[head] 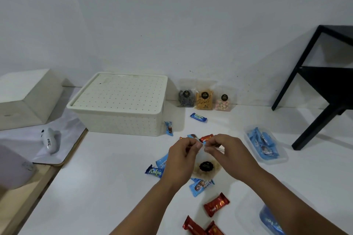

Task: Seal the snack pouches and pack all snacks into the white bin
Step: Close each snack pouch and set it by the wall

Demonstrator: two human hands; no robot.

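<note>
White desk (107, 187) against a pale wall carries everything. Above its middle, both hands hold a clear snack pouch (206, 168) with a black round label and pale contents: the left hand (183, 155) pinches the pouch's top edge from the left and the right hand (225, 153) pinches it from the right, fingertips close together. Whether the top strip is pressed closed cannot be told. Under and around the pouch lie small wrapped snacks: a blue Kalpa bar (154, 171) just left of the left wrist, blue wrappers (200, 186) below the pouch, red wrapped bars (216, 204) nearer the person, and a red and a blue piece just beyond the fingers. Farther back, the white bin (122, 105), dotted with small holes, stands with its lid on; a blue wrapper (169, 128) leans against its right corner and another Kalpa bar (198, 117) lies just beyond. Three more clear pouches (204, 98) stand against the wall, holding dark, orange and pastel snacks. To the right, a clear tray (278, 160) holds blue wrapped snacks, near a black side table (324, 86).
</note>
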